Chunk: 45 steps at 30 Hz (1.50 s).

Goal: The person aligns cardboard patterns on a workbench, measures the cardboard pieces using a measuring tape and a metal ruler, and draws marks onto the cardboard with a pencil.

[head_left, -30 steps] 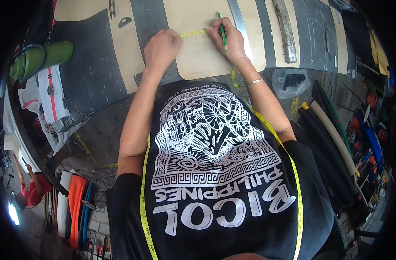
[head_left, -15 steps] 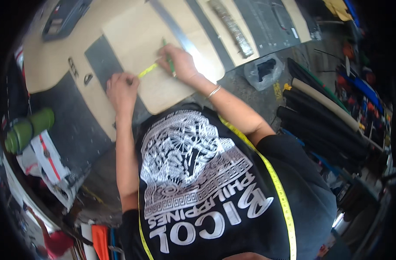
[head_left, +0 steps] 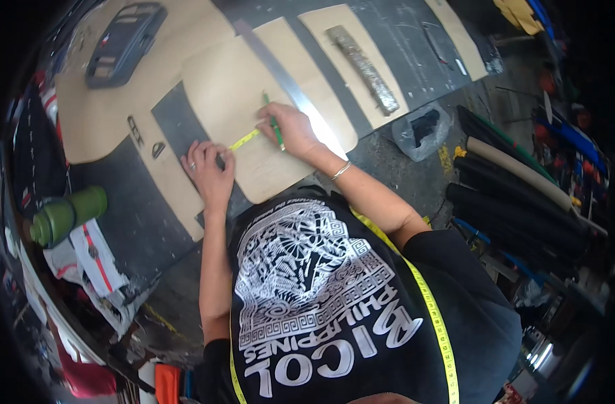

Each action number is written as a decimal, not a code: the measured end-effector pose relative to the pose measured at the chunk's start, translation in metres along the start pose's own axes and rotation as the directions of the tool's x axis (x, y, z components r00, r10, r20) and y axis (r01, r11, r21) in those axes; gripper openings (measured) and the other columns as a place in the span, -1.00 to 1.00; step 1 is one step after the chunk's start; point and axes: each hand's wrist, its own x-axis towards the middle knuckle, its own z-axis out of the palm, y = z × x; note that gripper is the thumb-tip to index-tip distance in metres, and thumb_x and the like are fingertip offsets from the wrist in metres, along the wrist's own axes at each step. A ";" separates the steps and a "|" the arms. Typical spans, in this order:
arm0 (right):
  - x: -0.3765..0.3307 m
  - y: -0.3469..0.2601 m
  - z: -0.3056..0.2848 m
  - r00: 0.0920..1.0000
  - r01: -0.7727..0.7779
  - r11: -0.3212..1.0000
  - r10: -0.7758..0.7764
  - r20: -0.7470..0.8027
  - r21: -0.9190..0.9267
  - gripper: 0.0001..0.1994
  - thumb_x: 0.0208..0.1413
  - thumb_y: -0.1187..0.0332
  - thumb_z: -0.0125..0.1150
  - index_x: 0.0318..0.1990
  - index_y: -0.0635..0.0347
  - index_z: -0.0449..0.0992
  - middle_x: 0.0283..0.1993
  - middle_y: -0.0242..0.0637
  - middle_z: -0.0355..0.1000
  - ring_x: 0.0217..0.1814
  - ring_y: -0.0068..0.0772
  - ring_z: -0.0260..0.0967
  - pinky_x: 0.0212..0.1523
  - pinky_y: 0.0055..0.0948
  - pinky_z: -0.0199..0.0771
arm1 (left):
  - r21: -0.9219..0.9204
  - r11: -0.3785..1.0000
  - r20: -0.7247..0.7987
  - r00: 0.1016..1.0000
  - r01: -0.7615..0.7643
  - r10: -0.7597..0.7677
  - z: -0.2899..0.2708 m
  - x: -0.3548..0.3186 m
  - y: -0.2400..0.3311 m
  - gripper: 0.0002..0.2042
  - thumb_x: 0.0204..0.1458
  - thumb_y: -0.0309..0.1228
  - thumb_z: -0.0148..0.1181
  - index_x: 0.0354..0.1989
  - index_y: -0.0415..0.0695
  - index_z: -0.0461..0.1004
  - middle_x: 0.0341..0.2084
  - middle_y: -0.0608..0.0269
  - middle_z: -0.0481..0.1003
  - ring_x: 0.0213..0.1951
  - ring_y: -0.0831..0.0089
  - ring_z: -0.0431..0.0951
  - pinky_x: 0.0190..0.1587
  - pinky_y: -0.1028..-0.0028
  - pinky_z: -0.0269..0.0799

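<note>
- Clear plastic bag [head_left: 407, 143] beside the surface [head_left: 415, 64] — dark stuff inside; green bottle [head_left: 70, 214] at left, contents hidden.
- Yellow tape [head_left: 245, 139], narrow and marked, runs straight across the tan sheet [head_left: 230, 94].
- Right hand [head_left: 291, 131] closed round a green pencil [head_left: 275, 126], at the tape!
- Left hand [head_left: 210, 168] half-curled by its other end — pinching or pressing, can't tell.

Left of the frame's centre, the left hand [head_left: 210, 172] has its fingers bent, the left forearm [head_left: 215, 269] nearly vertical below it. At upper centre, the right hand [head_left: 291, 131] curls in a pinch, the right forearm [head_left: 378, 192] slanting down rightward.
</note>
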 end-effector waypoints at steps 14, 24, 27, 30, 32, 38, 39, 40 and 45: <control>-0.003 -0.002 0.003 1.000 0.005 0.999 -0.006 -0.022 -0.040 -0.75 0.15 0.26 0.38 -0.06 0.11 0.57 -0.24 -0.18 0.57 -0.19 -0.06 0.58 -0.15 -0.22 0.56 | -0.038 0.997 0.032 0.997 0.070 -0.068 0.006 -0.001 -0.005 -0.88 0.08 -0.28 0.31 -0.27 0.02 0.57 0.20 0.38 0.52 0.45 0.15 0.23 0.49 -0.20 -0.23; -0.001 -0.004 0.003 0.998 -0.045 0.995 0.049 0.047 -0.085 -0.77 0.16 0.24 0.36 -0.08 0.09 0.58 -0.27 -0.27 0.57 -0.18 -0.11 0.57 -0.14 -0.19 0.55 | -0.086 0.990 -0.008 0.993 0.115 -0.116 0.010 -0.003 -0.006 -0.85 0.04 -0.31 0.34 -0.25 0.00 0.55 0.15 0.36 0.55 0.42 0.17 0.29 0.51 -0.17 -0.19; -0.001 -0.004 0.004 1.000 -0.005 0.993 0.008 0.026 -0.115 -0.75 0.16 0.24 0.40 -0.08 0.11 0.59 -0.30 -0.30 0.57 -0.26 -0.20 0.57 -0.21 -0.29 0.55 | -0.069 0.993 -0.013 0.995 0.098 -0.099 0.011 -0.005 -0.008 -0.83 0.02 -0.32 0.36 -0.25 0.00 0.54 0.14 0.33 0.55 0.41 0.18 0.30 0.51 -0.17 -0.17; -0.001 -0.003 0.005 0.999 -0.023 0.993 0.027 0.037 -0.114 -0.75 0.16 0.23 0.41 -0.08 0.10 0.59 -0.32 -0.33 0.57 -0.29 -0.24 0.56 -0.23 -0.31 0.54 | -0.128 0.983 -0.029 0.990 0.133 -0.138 0.013 -0.005 -0.011 -0.83 0.01 -0.32 0.38 -0.26 0.00 0.55 0.13 0.31 0.55 0.41 0.18 0.30 0.50 -0.18 -0.16; -0.001 -0.003 0.005 0.999 -0.024 0.992 0.027 0.023 -0.125 -0.75 0.15 0.23 0.42 -0.09 0.10 0.59 -0.33 -0.35 0.57 -0.30 -0.27 0.55 -0.24 -0.32 0.53 | -0.116 0.988 -0.033 0.994 0.104 -0.109 0.014 -0.006 -0.012 -0.84 0.00 -0.33 0.39 -0.28 -0.01 0.56 0.12 0.31 0.56 0.41 0.18 0.31 0.50 -0.19 -0.16; -0.001 -0.005 0.005 1.000 -0.017 0.994 0.019 0.017 -0.112 -0.75 0.14 0.23 0.43 -0.11 0.10 0.59 -0.34 -0.35 0.57 -0.30 -0.27 0.55 -0.24 -0.33 0.53 | -0.138 0.985 -0.038 0.993 0.103 -0.109 0.014 -0.006 -0.014 -0.86 -0.02 -0.36 0.40 -0.31 -0.01 0.57 0.11 0.32 0.56 0.40 0.18 0.32 0.51 -0.20 -0.17; 0.000 -0.005 0.005 1.000 -0.016 0.993 0.019 0.021 -0.114 -0.75 0.14 0.23 0.43 -0.11 0.10 0.59 -0.34 -0.35 0.57 -0.30 -0.27 0.55 -0.24 -0.33 0.53 | -0.140 0.984 -0.037 0.993 0.107 -0.113 0.014 -0.006 -0.014 -0.86 -0.02 -0.36 0.40 -0.31 -0.01 0.57 0.11 0.32 0.56 0.40 0.18 0.32 0.51 -0.20 -0.17; 0.000 -0.004 0.006 1.000 -0.016 0.994 0.018 0.022 -0.112 -0.75 0.14 0.22 0.44 -0.11 0.10 0.59 -0.35 -0.35 0.57 -0.30 -0.27 0.55 -0.24 -0.33 0.53 | -0.139 0.984 -0.039 0.993 0.108 -0.114 0.014 -0.006 -0.014 -0.85 -0.03 -0.36 0.40 -0.31 -0.01 0.57 0.11 0.32 0.56 0.40 0.18 0.32 0.51 -0.20 -0.18; 0.000 -0.004 0.006 0.999 -0.021 0.992 0.025 0.028 -0.122 -0.75 0.14 0.22 0.44 -0.11 0.10 0.59 -0.35 -0.35 0.56 -0.30 -0.26 0.55 -0.24 -0.33 0.53 | -0.139 0.984 -0.043 0.993 0.107 -0.114 0.015 -0.005 -0.014 -0.85 -0.05 -0.37 0.40 -0.32 -0.01 0.56 0.12 0.32 0.56 0.41 0.18 0.32 0.50 -0.21 -0.18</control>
